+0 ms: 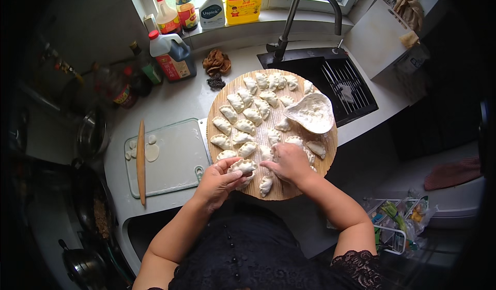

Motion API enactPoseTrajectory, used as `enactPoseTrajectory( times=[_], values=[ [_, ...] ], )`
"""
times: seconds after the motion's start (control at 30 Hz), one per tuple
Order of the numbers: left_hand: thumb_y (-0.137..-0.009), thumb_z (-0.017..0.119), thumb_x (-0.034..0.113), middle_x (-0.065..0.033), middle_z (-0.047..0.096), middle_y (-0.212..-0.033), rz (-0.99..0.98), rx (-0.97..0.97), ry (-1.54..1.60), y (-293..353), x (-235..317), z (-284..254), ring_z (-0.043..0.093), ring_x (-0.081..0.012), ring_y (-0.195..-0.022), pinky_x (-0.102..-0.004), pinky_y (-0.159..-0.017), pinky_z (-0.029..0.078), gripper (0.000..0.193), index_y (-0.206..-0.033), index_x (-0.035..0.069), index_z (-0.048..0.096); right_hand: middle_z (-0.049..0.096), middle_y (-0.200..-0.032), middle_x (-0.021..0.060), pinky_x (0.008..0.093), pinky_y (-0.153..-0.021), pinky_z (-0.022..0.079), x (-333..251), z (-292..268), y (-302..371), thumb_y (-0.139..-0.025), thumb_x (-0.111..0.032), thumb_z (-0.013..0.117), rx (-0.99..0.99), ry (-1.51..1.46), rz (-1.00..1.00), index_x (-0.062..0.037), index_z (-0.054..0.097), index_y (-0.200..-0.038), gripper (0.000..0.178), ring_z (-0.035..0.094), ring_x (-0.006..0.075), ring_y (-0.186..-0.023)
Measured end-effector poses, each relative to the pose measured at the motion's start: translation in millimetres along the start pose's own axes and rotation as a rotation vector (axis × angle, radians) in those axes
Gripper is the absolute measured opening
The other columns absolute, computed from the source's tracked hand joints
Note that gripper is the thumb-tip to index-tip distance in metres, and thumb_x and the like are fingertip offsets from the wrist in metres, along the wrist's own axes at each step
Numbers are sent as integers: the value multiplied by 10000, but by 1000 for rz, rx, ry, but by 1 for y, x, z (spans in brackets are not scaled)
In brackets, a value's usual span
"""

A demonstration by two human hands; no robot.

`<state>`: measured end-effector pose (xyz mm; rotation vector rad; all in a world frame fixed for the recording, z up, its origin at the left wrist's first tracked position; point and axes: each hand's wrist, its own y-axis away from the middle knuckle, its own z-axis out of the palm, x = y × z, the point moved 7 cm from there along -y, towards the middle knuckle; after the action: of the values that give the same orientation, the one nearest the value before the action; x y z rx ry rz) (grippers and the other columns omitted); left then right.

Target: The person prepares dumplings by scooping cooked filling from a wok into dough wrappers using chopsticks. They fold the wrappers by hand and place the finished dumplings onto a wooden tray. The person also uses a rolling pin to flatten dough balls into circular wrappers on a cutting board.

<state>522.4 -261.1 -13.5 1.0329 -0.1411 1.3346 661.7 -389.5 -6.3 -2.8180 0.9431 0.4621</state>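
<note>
My left hand (219,181) pinches a white crimped dumpling (243,166) just above the near left edge of a round wooden board (261,193). Another dumpling lies close beneath it, partly covered. My right hand (290,161) is down on the board with fingers curled and thumb pointing left, around a dumpling (265,152); its fingertips are partly hidden. Rows of raw, floured dumplings (243,126) fill much of the board. At the board's right side rests a white bowl of flour (312,114), tilted. A single dumpling (265,185) lies at the near edge.
To the left, a cutting board (173,174) carries a rolling pin (141,161), a flat dough wrapper (152,152) and small dough pieces. A black sink (338,73) with a tall faucet (293,16) is behind right. Bottles (173,57) line the back; a wok (93,202) stands left.
</note>
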Motion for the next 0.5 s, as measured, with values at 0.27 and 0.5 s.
enactPoseTrajectory(
  times=[0.27,0.5],
  values=[
    [-857,579,-18,-166,580,-1113,45,72,29,-3,6,-9,630,-268,-990,-287,-815,556,411,-1243,-34,438,615,-848,111,385,-703,497,-15,-3,-1,-706,-166,642,25,-30,-146,-54,613,-885,213,599,280,-807],
    [-897,519,-4,-188,548,-1170,38,84,113,-19,3,-10,606,-291,-1029,-321,-853,543,403,-1283,-34,406,621,-890,101,383,-727,498,-18,-14,3,-727,-114,620,211,-135,-442,-58,644,-893,176,600,285,-845]
  ],
)
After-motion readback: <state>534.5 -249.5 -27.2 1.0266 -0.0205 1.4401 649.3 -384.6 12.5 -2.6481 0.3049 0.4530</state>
